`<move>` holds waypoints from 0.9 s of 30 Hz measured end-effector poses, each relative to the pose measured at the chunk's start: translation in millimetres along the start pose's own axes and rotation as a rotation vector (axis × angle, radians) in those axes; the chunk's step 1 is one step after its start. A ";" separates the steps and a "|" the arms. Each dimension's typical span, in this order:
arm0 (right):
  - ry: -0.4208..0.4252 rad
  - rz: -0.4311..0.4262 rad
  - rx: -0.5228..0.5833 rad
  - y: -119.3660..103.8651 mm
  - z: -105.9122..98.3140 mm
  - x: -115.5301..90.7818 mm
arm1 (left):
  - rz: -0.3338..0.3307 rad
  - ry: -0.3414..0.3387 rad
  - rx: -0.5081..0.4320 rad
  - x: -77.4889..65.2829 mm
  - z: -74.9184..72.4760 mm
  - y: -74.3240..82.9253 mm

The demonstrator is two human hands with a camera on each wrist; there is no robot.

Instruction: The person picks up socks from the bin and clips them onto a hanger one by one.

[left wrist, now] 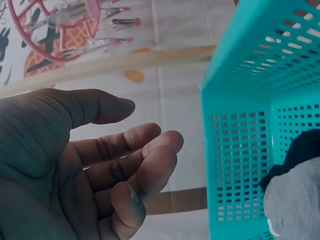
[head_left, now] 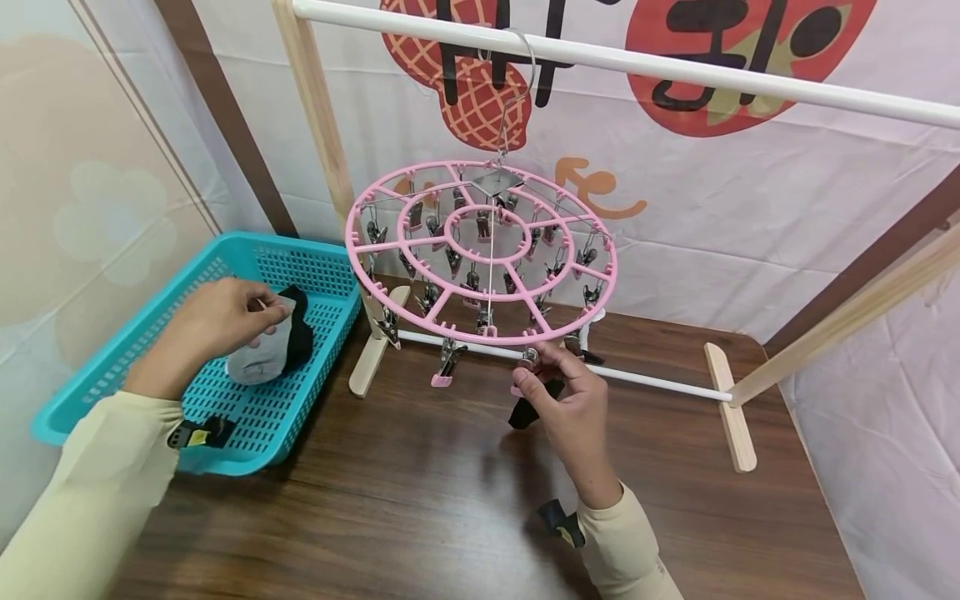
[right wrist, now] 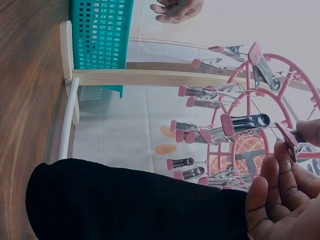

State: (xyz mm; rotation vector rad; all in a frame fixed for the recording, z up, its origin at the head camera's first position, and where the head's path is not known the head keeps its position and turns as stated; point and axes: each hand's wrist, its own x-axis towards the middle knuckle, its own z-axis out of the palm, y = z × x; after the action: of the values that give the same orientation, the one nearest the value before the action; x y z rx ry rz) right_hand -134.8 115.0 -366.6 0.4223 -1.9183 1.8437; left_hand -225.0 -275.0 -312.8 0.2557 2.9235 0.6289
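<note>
1. We see a teal basket [head_left: 318, 377] holding gray cloth [head_left: 255, 362].
2. A pink hanger [head_left: 527, 294] hangs from the rail [head_left: 600, 60].
3. Our left hand [head_left: 213, 321], loosely curved, hovers above the basket.
4. Our right hand [head_left: 573, 404] pinches a clip [right wrist: 286, 139] beside black cloth [right wrist: 135, 205].

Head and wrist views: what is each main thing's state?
Pink hanger: hooked on the white rail.
Teal basket: upright, holding grey cloth and black cloth.
Other black cloth: hanging beneath the hanger.
Right hand: pinching a clip.
Clip: pinched; open or closed unclear.
Left hand: relaxed, empty.
</note>
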 end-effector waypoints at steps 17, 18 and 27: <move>0.041 -0.008 -0.113 -2.2 -2.0 0.9 | -0.096 -0.043 -0.013 15.8 0.8 -40.8; 0.041 -0.005 -0.116 -2.1 -2.1 0.8 | -0.102 -0.041 -0.012 16.8 0.7 -41.8; 0.051 -0.015 -0.088 -3.1 -1.7 1.2 | -0.134 -0.046 -0.014 25.6 4.5 -51.5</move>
State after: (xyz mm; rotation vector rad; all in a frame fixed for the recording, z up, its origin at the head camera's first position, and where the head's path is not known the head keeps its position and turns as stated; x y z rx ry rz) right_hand -134.0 116.6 -363.3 0.3567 -1.9480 1.7368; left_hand -256.2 -314.6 -341.0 0.0714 2.8619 0.6146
